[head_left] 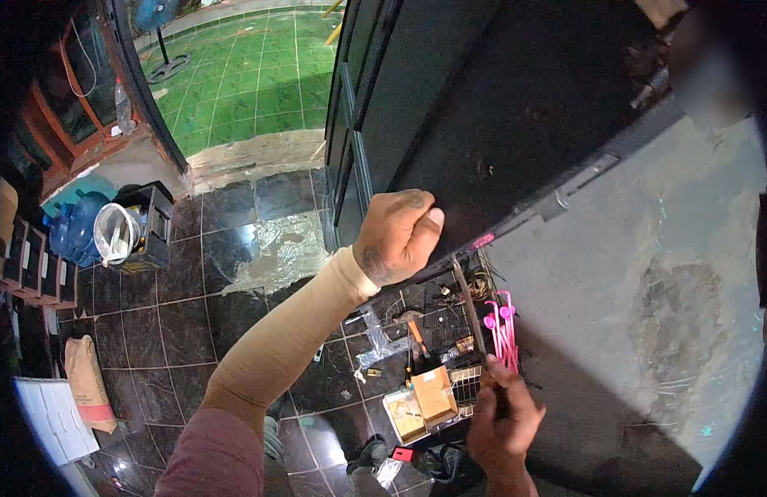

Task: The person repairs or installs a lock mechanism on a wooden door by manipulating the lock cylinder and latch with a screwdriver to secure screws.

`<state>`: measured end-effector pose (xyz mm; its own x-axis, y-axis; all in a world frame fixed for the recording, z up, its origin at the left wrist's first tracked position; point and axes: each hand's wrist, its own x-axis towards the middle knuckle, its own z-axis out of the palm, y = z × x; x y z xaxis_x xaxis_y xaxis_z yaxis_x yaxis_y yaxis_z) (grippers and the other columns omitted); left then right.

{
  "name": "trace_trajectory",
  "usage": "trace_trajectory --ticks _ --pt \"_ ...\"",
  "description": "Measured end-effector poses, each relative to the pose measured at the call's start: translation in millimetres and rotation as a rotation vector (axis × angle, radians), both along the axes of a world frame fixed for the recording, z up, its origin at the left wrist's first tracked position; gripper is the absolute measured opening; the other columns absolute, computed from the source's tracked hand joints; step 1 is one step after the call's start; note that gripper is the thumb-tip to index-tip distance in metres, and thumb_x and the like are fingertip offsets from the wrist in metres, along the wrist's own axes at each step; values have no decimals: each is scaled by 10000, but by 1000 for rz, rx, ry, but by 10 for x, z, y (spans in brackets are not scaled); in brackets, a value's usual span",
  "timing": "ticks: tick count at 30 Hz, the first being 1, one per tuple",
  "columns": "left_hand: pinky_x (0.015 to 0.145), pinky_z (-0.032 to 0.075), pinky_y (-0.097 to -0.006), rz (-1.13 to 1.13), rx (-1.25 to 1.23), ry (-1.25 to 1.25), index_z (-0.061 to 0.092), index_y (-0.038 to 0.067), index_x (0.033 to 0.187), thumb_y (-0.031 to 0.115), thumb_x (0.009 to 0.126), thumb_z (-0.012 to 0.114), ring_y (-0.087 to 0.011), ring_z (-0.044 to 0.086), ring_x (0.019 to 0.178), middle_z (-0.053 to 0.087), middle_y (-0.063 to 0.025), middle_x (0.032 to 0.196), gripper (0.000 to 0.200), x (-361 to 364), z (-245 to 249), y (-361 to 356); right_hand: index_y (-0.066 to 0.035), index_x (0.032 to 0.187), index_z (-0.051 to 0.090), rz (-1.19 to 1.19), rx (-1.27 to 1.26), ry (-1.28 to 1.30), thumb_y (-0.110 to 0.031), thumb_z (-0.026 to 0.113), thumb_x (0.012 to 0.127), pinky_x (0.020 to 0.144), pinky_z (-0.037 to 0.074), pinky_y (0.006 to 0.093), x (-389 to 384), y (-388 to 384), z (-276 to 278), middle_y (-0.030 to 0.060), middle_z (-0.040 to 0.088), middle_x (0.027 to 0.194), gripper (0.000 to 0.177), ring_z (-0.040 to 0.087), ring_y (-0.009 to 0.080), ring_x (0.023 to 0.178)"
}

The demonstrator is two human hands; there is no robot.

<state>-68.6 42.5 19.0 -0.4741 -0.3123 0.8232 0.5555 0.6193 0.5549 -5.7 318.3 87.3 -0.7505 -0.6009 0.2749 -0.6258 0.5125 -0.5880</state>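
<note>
My left hand (pixel 400 236) is closed in a fist in front of the dark door (pixel 499 108), close to its edge. Whatever its fingers may hold is hidden. Lower right, my right hand (pixel 506 414) is closed around the near end of a long, thin metal file (pixel 469 306). The file points up and away, its far tip close to the door's edge beside a pink mark (pixel 483 241). A beige sleeve covers my left forearm.
Below lie a hammer (pixel 418 333), an open cardboard box (pixel 434 396), and pink-handled rods (pixel 503 331). A grey wall (pixel 599 290) rises at right. Left stand water jugs (pixel 78 225), a black crate (pixel 155 224) and a paper sack (pixel 89 385). Green tiles (pixel 242 83) lie beyond the doorway.
</note>
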Motion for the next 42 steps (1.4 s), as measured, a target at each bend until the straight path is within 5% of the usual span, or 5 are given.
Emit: trace_trajectory --ticks 11,18,21,33,42 --pt "484 313 -448 14 -23 -119 405 10 651 118 939 508 -375 446 501 370 -177 604 325 342 42 -268 50 1165 581 -236 -943 -1579 -70 662 874 385 345 205 -66 -1 -44 158 625 897 325 558 142 600" --pt "572 376 -478 23 -45 -170 467 -1 782 154 960 547 -423 492 619 455 -201 689 249 451 4 -308 28 1264 565 -118 -531 -1018 -56 611 888 552 489 265 456 -240 -45 149 637 880 388 610 173 709" --pt "578 411 -471 53 -87 -52 502 -25 837 116 937 582 -402 520 630 496 -192 723 190 394 -11 -271 41 1252 593 70 -28 88 -33 619 872 661 548 320 328 -213 -45 190 662 915 387 659 235 759" --pt "475 399 -408 21 -123 182 531 -23 805 76 861 648 -301 505 504 482 -131 639 163 -21 -153 -186 42 1199 660 -283 -229 -437 -90 607 972 790 560 337 469 -8 -436 116 712 1082 268 672 154 863" --pt "480 399 -395 33 -131 157 557 -29 826 112 866 652 -270 519 503 488 -103 633 174 53 -163 -226 -15 1200 689 -137 114 -19 -35 599 950 777 547 344 406 -134 -237 134 716 1112 266 683 203 877"
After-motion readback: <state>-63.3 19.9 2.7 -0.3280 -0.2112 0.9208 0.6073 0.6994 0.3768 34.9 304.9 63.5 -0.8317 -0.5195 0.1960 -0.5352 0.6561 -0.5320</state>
